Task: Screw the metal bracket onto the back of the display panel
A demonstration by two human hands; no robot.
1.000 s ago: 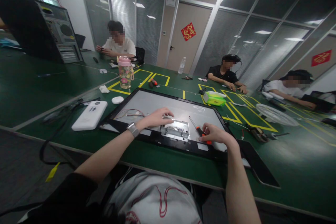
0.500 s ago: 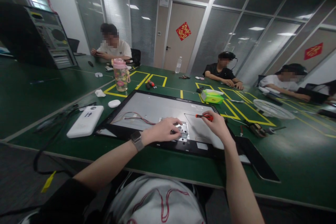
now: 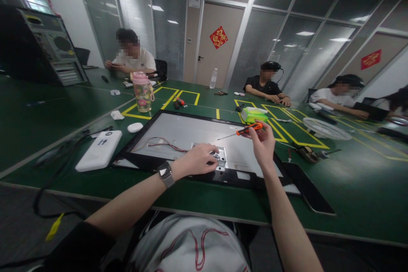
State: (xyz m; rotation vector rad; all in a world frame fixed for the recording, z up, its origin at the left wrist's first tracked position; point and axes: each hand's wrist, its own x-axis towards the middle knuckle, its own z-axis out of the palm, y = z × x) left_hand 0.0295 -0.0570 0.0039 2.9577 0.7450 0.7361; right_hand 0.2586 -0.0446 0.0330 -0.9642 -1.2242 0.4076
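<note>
A flat display panel with a black frame (image 3: 145, 162) lies back side up on the green table. My left hand (image 3: 200, 159) rests over a small silver metal bracket (image 3: 222, 157) near the panel's middle. Its fingers are bent, with a gap between thumb and forefinger, and its palm side is hidden. My right hand (image 3: 264, 142) grips an orange and black screwdriver (image 3: 244, 131) by the handle, raised above the panel. The thin shaft points left, its tip apart from the bracket. Thin wires (image 3: 165, 142) run across the panel to the left of the bracket.
A white power bank (image 3: 99, 151) and a white oval case (image 3: 135, 127) sit to the left, near a pink-lidded bottle (image 3: 142, 93). A black phone-like slab (image 3: 310, 189) lies at the right. Beyond are a green packet (image 3: 254, 114), a white fan (image 3: 327, 128) and several seated people.
My right hand has lifted and turned, bringing the screwdriver up with its shaft now slanting down to the left. My left hand stays at the bracket. The view has shifted slightly.
</note>
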